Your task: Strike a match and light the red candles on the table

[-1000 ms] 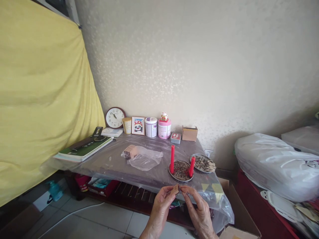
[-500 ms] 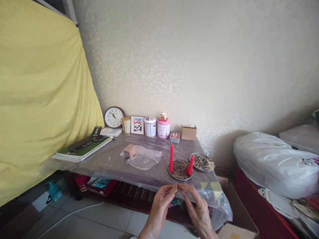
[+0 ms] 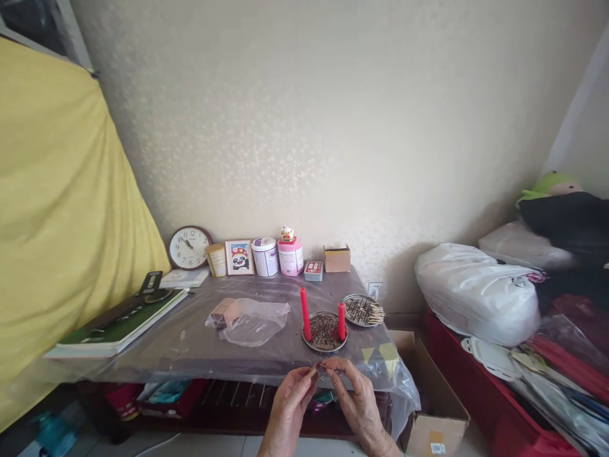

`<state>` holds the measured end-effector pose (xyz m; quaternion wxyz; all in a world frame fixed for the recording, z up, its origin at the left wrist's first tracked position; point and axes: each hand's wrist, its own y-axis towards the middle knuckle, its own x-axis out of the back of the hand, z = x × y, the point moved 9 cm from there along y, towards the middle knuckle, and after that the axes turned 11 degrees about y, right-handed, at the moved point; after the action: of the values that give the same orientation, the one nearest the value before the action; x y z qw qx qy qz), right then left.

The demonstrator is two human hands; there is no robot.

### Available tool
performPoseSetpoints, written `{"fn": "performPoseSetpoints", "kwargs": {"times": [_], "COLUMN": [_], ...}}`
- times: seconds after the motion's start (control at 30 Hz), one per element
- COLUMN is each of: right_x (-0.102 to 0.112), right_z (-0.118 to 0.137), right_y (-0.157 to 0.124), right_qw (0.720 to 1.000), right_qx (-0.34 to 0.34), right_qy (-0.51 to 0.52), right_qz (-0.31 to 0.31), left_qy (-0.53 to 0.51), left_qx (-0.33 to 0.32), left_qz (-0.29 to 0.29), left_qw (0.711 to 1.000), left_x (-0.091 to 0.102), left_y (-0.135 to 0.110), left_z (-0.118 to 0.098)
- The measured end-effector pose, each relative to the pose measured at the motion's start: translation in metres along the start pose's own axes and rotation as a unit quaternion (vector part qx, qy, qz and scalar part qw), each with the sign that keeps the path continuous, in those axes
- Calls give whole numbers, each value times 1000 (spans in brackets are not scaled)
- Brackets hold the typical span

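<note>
In front of the table edge, my left hand [image 3: 288, 403] pinches a small brown matchbox [image 3: 314, 370] between thumb and fingers. Close beside it, my right hand [image 3: 354, 400] has its thumb and fingertips pressed together at the box's end; whatever they hold is too small to make out. Just beyond my hands stands a metal plate [image 3: 325, 348] of dark grains, bearing a tall red candle [image 3: 305, 314] and a shorter red candle [image 3: 341, 322], both upright and with no flame visible. A second plate [image 3: 349, 319] behind it carries several pale sticks [image 3: 377, 313].
A brown paper-wrapped block [image 3: 225, 312] lies partly inside a clear plastic bag [image 3: 259, 322]. Tins [image 3: 265, 257], a clock [image 3: 189, 247] and a small carton [image 3: 337, 259] line the wall. An open cardboard box [image 3: 440, 412] stands on the floor at right.
The view has turned to the right, so the table's things sit further left. The matchbox is tilted more edge-on, and both hands stay together at it.
</note>
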<state>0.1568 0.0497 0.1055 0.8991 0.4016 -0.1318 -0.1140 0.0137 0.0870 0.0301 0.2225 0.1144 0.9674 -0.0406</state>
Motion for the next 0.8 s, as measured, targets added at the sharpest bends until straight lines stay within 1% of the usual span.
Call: {"fn": "performPoseSetpoints", "kwargs": {"times": [0.1, 0.2, 0.3, 0.4, 0.5, 0.57, 0.63, 0.8], "right_x": [10, 21, 28, 31, 31, 28, 25, 16], "right_z": [-11, -21, -17, 4, 35, 50, 58, 62], "right_y": [6, 11, 12, 10, 3, -4, -10, -22], "right_qw": [997, 990, 985, 989, 996, 998, 998, 998], "right_qx": [-59, -112, -125, -93, -26, 10, 28, 51], "right_qy": [26, 48, 73, 64, 30, 12, -5, -31], "right_qz": [-34, -73, -95, -93, -81, -68, -55, -27], "left_qy": [5, -10, -17, -18, -22, -20, -20, -17], "left_qx": [5, 13, 16, 18, 23, 21, 10, -20], "left_qz": [-6, -21, -23, -25, -27, -30, -28, -18], "left_qw": [1000, 1000, 999, 999, 999, 999, 999, 1000], "left_x": [-7, -12, -18, -20, -21, -22, -24, -30], "left_y": [-4, -12, -24, -35, -43, -46, -49, -56], "left_z": [-11, -21, -27, -26, -22, -21, -21, -23]}}
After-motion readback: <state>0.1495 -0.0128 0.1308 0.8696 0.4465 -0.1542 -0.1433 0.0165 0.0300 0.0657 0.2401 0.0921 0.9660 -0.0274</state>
